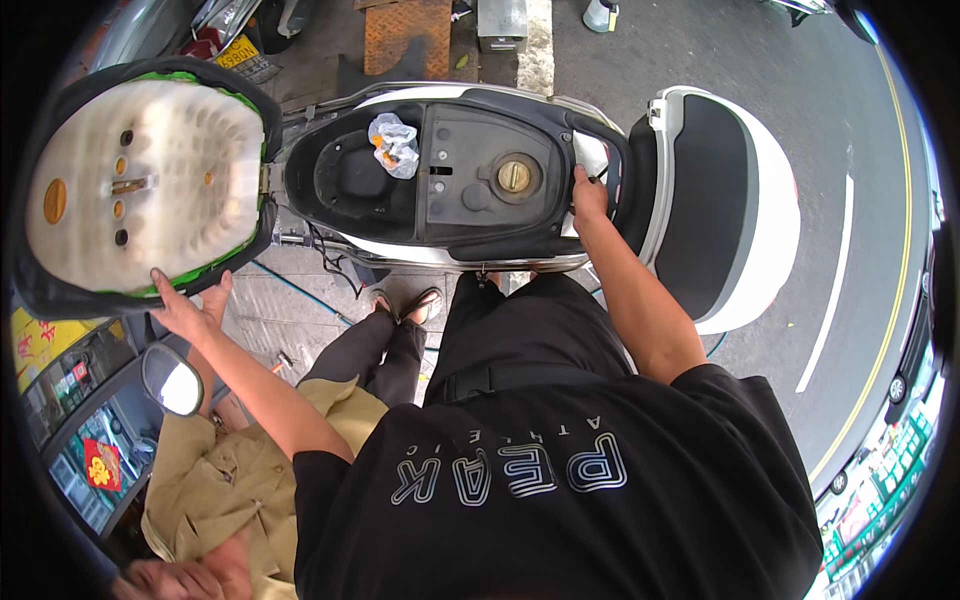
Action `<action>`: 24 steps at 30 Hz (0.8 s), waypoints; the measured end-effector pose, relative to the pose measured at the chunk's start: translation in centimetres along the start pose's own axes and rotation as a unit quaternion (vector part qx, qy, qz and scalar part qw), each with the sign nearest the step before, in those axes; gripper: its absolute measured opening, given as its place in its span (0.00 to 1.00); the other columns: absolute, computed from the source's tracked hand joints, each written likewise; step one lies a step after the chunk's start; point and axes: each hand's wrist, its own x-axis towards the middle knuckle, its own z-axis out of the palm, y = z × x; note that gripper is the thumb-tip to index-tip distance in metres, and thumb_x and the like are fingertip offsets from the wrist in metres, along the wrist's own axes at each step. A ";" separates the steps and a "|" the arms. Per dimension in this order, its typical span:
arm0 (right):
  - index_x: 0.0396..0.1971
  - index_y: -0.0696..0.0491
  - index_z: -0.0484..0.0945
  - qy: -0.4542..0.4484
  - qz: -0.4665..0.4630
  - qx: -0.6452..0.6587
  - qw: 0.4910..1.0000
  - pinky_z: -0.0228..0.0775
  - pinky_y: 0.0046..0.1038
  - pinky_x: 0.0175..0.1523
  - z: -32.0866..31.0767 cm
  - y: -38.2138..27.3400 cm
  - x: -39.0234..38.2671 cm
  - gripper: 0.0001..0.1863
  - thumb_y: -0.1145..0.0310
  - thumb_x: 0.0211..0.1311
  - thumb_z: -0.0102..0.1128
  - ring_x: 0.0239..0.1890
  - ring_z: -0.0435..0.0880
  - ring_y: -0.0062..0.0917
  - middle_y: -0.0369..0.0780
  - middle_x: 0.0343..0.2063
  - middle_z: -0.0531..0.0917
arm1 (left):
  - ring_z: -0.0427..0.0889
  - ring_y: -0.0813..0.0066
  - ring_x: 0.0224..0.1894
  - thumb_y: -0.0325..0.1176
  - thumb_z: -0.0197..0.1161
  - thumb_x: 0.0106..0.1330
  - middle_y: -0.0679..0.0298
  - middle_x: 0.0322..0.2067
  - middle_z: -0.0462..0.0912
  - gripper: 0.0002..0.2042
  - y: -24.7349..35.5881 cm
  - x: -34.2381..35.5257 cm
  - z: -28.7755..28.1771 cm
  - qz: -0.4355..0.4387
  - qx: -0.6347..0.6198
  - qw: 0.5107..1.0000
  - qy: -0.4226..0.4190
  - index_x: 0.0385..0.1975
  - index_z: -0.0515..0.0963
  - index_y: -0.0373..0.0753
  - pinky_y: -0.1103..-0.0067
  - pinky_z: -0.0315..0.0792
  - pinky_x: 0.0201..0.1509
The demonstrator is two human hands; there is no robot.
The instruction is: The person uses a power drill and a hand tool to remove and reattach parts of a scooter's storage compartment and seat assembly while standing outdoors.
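Observation:
A white scooter (420, 252) stands crosswise before me, with its seat (150, 190) tipped up to the left, pale underside showing. My left hand (182, 312) grips the near rim of that seat, fingertips over its edge. At the rear of the storage compartment (375, 215), my right hand (588, 195) is closed on a white panel (590, 155); the hand covers the panel's middle. A small dark piece shows by its fingers, too small to name. A brass-coloured fuel cap (514, 177) and a crumpled clear plastic bag (393, 146) lie left of the right hand.
A person in a tan shirt (215, 480) is close at my left, with a hand (217, 295) by the seat rim. A scooter mirror (172, 379) sticks out below the seat. The white-and-black rear box (745, 210) stands right; a metal box (502, 25) lies beyond.

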 end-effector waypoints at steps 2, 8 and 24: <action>0.48 0.66 0.72 0.003 0.027 0.034 0.999 0.64 0.33 0.55 0.0 0.6 0.4 0.30 0.52 0.59 0.53 0.53 0.74 0.44 0.55 0.49 0.75 | 0.74 0.65 0.42 0.31 0.62 0.60 0.49 0.50 0.71 0.24 -0.1 0.9 -0.8 0.058 0.070 0.996 0.000 0.53 0.65 0.26 0.70 0.75 0.42; 0.56 0.53 0.68 -0.067 0.124 0.068 0.988 0.68 0.38 0.42 -0.9 -0.2 0.4 0.28 0.52 0.60 0.53 0.43 0.74 0.34 0.42 0.49 0.74 | 0.73 0.68 0.48 0.34 0.65 0.59 0.47 0.51 0.72 0.26 3.0 3.6 -1.3 0.223 0.251 0.942 0.032 0.53 0.67 0.25 0.75 0.70 0.52; 0.48 0.52 0.71 -0.099 0.139 0.095 0.981 0.67 0.38 0.44 -1.4 0.4 2.3 0.23 0.54 0.57 0.53 0.39 0.73 0.32 0.38 0.40 0.74 | 0.75 0.70 0.37 0.27 0.68 0.55 0.54 0.44 0.76 0.24 3.5 0.6 -2.4 0.314 0.239 0.919 0.021 0.50 0.68 0.31 0.76 0.74 0.36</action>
